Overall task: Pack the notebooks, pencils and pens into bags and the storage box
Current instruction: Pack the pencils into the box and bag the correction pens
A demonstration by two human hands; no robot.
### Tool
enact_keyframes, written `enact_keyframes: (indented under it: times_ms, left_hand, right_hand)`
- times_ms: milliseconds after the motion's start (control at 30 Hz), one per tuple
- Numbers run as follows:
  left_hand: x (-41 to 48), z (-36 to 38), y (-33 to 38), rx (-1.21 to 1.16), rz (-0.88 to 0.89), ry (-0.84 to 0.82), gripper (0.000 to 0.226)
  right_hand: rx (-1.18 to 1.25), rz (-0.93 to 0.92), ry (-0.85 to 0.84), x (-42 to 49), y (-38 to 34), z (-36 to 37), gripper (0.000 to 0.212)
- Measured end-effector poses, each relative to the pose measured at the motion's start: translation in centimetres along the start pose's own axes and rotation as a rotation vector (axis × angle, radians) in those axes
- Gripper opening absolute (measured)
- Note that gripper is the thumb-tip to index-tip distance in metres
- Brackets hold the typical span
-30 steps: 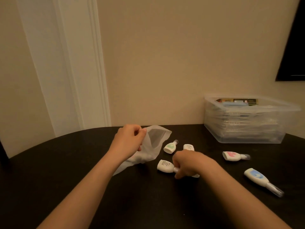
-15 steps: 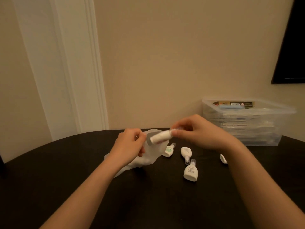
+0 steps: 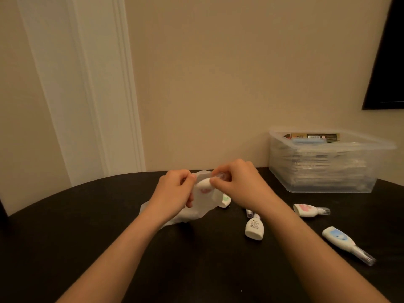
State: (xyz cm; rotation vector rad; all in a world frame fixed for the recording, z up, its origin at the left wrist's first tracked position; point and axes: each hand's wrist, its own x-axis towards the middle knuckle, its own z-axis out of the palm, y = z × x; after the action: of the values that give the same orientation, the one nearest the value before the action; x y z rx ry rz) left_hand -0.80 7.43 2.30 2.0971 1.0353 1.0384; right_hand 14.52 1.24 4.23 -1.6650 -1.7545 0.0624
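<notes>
Bagging a white, pink-labelled pen [image 3: 204,184].
It is pinched by the right hand [image 3: 238,184] at the translucent plastic bag [image 3: 201,209] gripped by the left hand [image 3: 175,193]; several pens [image 3: 337,238] lie unpacked near the part-filled clear storage box [image 3: 323,169].

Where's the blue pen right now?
In the head view, the blue pen lies on the table at far right, in front of the pink pen.

Storage box [image 3: 323,171] back-right on table [image 3: 87,248]; bag [image 3: 196,206] center.
</notes>
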Motion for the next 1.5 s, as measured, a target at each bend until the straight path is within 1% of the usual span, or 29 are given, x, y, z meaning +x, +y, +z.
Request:
enact_keyframes:
  times_ms: [67,100,167,200,233,300,367,400,467,533,567,667,733,800,833,900,933,967,1033,1067,1100,1167,1267,1400,1500]
  left_hand:
    - [0.0,0.0,0.1,-0.002,0.016,-0.007,0.034]
    - [0.0,0.0,0.1,-0.008,0.024,-0.009,0.034]
    - [0.0,-0.2,0.2,-0.015,0.032,-0.006,0.034]
    - [-0.1,-0.2,0.1,-0.013,0.032,-0.001,0.034]
    - [-0.1,-0.3,0.0,-0.006,0.031,0.001,0.034]
    - [-0.2,-0.4,0.1,0.012,0.034,-0.008,0.033]
    - [-0.2,-0.3,0.3,0.019,0.023,-0.028,0.032]
    - [-0.3,-0.2,0.4,0.024,0.017,-0.036,0.031]
    - [-0.4,0.1,0.6,0.036,0.011,-0.049,0.031]
    - [-0.6,0.3,0.7,0.049,0.01,-0.062,0.031]
    - [-0.6,0.4,0.8,0.053,0.008,-0.068,0.031]
    - [-0.7,0.4,0.8,0.054,-0.001,-0.077,0.03]
    - [-0.7,0.3,0.7,0.054,-0.007,-0.077,0.029]
    - [-0.6,0.3,0.6,0.056,-0.013,-0.08,0.029]
    - [-0.6,0.3,0.6,0.058,-0.015,-0.082,0.029]
    - [-0.6,0.4,0.6,0.057,-0.013,-0.08,0.029]
    - [-0.6,0.4,0.6,0.054,-0.011,-0.078,0.03]
    - [-0.6,0.4,0.7,0.051,-0.006,-0.078,0.03]
    - [-0.6,0.4,0.6,0.051,0.004,-0.078,0.031]
    - [-0.6,0.4,0.6,0.051,0.007,-0.075,0.031]
    - [-0.6,0.4,0.6,0.05,0.01,-0.071,0.032]
    - [-0.5,0.4,0.6,0.05,0.015,-0.058,0.032]
    - [-0.5,0.4,0.5,0.037,0.014,-0.041,0.033]
    - [-0.4,0.2,0.4,0.019,0.019,-0.012,0.036]
    - [-0.3,0.1,0.4,0.0,0.028,-0.002,0.038]
  right_hand:
    - [-0.042,-0.005,-0.049,-0.1,-0.2,1.0,0.021]
    - [-0.049,-0.006,-0.108,-0.1,-0.2,1.4,0.024]
    - [0.001,0.009,-0.26,0.0,-0.2,1.6,0.03]
    - [0.05,0.02,-0.294,0.0,-0.1,1.3,0.03]
    - [0.101,0.038,-0.28,0.0,-0.1,0.8,0.027]
    - [0.164,0.092,-0.159,0.3,0.4,-0.6,0.019]
    - [0.081,0.156,-0.1,0.5,1.8,-1.8,0.014]
    - [-0.018,0.194,-0.117,0.6,2.7,-2.1,0.014]
    - [-0.234,0.301,-0.199,0.5,4.7,-1.8,0.014]
    - [-0.401,0.441,-0.295,0.2,6.5,-0.6,0.024]
    - [-0.439,0.507,-0.346,0.0,7.1,0.1,0.031]
    - [-0.395,0.617,-0.443,-0.4,8.2,1.3,0.046]
    - [-0.358,0.618,-0.468,-0.5,8.7,1.4,0.047]
    - [-0.326,0.621,-0.456,-0.2,8.8,0.9,0.043]
    - [-0.297,0.612,-0.428,-0.1,8.8,0.4,0.04]
    - [-0.163,0.543,-0.323,0.3,8.0,-1.2,0.023]
    - [-0.047,0.479,-0.243,0.4,7.2,-2.0,0.012]
    - [0.096,0.394,-0.156,0.4,6.1,-2.8,0.007]
    - [0.423,0.195,0.001,0.1,3.7,-4.0,0.004]
    - [0.547,0.116,0.045,0.0,2.7,-4.3,0.003]
    - [0.607,0.058,0.06,-0.1,1.9,-4.5,0.004]
    - [0.593,0.004,0.047,-0.1,0.8,-3.8,0.005]
    - [0.459,-0.021,0.041,-0.1,0.3,-1.5,0.011]
    - [0.211,-0.078,0.094,-0.2,0.2,1.1,0.017]
    - [0.162,-0.097,0.146,-0.2,0.5,2.5,0.017]
